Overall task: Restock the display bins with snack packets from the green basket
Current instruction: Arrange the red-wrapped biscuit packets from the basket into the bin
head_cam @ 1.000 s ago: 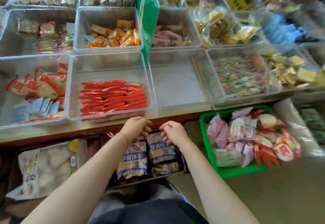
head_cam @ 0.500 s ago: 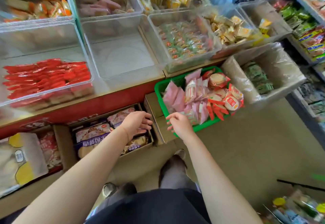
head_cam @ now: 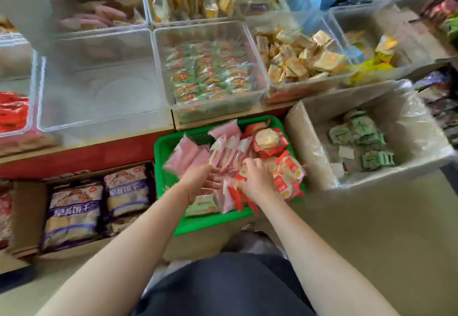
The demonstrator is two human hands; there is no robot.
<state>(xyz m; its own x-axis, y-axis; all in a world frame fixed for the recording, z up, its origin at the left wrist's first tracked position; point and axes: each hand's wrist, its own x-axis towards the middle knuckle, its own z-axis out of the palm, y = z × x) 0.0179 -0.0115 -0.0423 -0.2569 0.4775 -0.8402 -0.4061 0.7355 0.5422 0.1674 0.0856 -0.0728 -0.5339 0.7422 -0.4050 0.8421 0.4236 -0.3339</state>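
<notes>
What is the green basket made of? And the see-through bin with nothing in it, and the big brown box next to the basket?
Green basket: looks like moulded plastic, slightly glossy, with a grid of small holes in its wall.
Empty bin: clear hard plastic probably; you see straight through it.
Brown box: seems cardboard, matt, with a crinkly clear plastic liner.

Motion blur hides each hand's grip among the snack packets.

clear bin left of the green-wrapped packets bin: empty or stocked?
Empty. The clear bin shows only its bare bottom through the walls, while the neighbouring bin of green-wrapped packets is filled.
</notes>
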